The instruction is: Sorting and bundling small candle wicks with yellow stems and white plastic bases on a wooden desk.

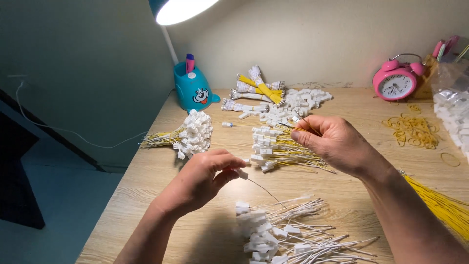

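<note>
Pale wood-grain desk (146, 195) runs up to a plain cream wall, lit from above by a white lamp head (183, 9). At the back stand a teal bear-faced pen pot (194, 90) and a round pink alarm clock (394, 80); a loose tangle of yellow rubber bands (413, 131) lies to the right, and a clear bag of white parts (452, 105) sits at the far right edge.

Across the middle lie three heaps: tied bundles of white and yellow leads (256, 90) at the back, a fan of yellow wires with white plugs (273, 149) under the right hand, and a second bunch of yellow wires (183, 134) at the left. Nearest the camera spreads a pile of white wires with white plastic housings (278, 237), stiff, thin and lying roughly left to right. A sheaf of bare yellow wires (442, 205) slants off the lower right.

The left hand (200, 178) is closed in a pinch, thumb and forefinger clamped on a small white connector (242, 173), boxy and hard-looking. From it a thin wire (266, 189) trails down and rightward toward the near pile. The right hand (337, 142) is curled, fingertips pinched on a fine dark wire end (303, 119) that points up and left. The connector lies below and left of that wire tip, well apart from it, its open end facing right, so the right hand's wire is the nearer match for it than any heap
</note>
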